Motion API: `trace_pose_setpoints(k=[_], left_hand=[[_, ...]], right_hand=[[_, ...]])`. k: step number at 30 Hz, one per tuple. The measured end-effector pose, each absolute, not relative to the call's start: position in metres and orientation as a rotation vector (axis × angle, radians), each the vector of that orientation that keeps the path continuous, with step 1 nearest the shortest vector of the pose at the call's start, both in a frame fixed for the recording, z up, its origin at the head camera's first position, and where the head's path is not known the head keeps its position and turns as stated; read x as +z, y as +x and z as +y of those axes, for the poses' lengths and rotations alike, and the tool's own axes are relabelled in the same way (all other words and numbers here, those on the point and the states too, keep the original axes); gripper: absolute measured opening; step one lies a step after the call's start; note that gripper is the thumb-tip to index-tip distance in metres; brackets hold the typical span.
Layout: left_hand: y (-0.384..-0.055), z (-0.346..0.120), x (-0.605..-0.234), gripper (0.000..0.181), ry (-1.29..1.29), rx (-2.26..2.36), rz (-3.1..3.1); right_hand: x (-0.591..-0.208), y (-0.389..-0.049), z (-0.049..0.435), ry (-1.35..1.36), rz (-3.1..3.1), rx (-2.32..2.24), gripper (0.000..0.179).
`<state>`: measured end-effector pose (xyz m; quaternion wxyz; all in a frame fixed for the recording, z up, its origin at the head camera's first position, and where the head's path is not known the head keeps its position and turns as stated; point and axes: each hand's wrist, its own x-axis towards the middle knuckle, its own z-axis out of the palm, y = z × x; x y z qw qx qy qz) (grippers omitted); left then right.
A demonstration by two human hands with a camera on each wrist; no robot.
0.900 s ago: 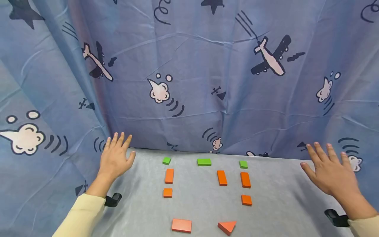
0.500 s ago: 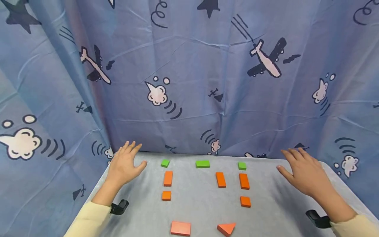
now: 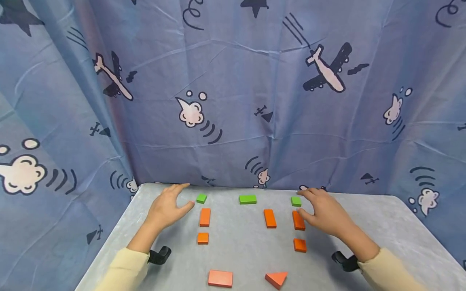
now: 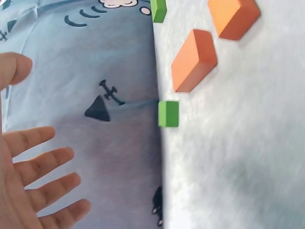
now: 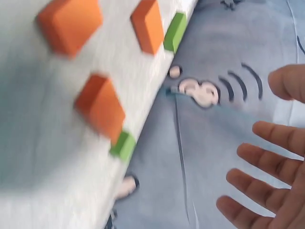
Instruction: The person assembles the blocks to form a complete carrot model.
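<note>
My left hand [image 3: 168, 207] is held over the table's left side, fingers extended and holding nothing, just left of a small green block [image 3: 201, 198]. Below that block lie a long orange block [image 3: 205, 217] and a square orange block [image 3: 203, 238]. My right hand [image 3: 324, 210] reaches in at the right, thumb and fingers apart around another small green block [image 3: 296, 201] in the head view. Its thumb overlaps a long orange block [image 3: 299, 220]. In both wrist views, the left fingers [image 4: 46, 164] and right fingers [image 5: 264, 160] are spread with nothing in them.
A green rectangular block [image 3: 248, 199] and an orange block [image 3: 270, 218] lie mid-table, a square orange block [image 3: 300, 245] at right. Nearest me are a salmon rectangular block [image 3: 220, 278] and a triangular one [image 3: 276, 279]. A blue printed curtain [image 3: 225, 101] hangs behind the grey table [image 3: 244, 250].
Both hands have moved inward toward the blocks, the right one farther, from the far right to beside the right-hand column. The blocks have stayed in place.
</note>
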<state>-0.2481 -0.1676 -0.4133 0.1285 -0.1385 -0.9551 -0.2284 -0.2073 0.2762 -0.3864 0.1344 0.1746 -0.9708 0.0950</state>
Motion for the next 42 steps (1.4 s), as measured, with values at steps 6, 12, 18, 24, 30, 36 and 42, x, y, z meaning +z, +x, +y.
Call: trace_pose_setpoints(k=[6, 12, 18, 24, 30, 36, 42], left_hand=[[-0.248, -0.159, -0.428, 0.060, -0.400, -0.870, -2.811], [-0.251, -0.154, -0.448, 0.062, -0.352, -1.091, -2.841], [-0.253, -0.150, -0.461, 0.061, -0.333, -1.276, -2.866], [-0.255, -0.146, -0.469, 0.058, -0.328, -1.339, -2.887], [-0.262, -0.144, -0.477, 0.064, -0.382, -1.292, -2.920], [-0.267, -0.143, -0.481, 0.067, -0.434, -1.289, -2.936], [-0.271, -0.143, -0.482, 0.066, -0.434, -1.300, -2.972]], right_hand=[[-0.409, -0.224, 0.249, 0.570, -2.905, 0.561, 0.044], [-0.433, -0.241, 0.232, 0.615, -3.002, 0.829, 0.050], [-0.445, -0.247, 0.220, 0.604, -3.055, 0.875, 0.062], [-0.451, -0.250, 0.214, 0.585, -3.084, 0.835, 0.066], [-0.455, -0.252, 0.214, 0.543, -3.124, 0.776, 0.068], [-0.459, -0.257, 0.216, 0.545, -3.129, 0.775, 0.066], [-0.458, -0.262, 0.213, 0.553, -3.136, 0.787, 0.059]])
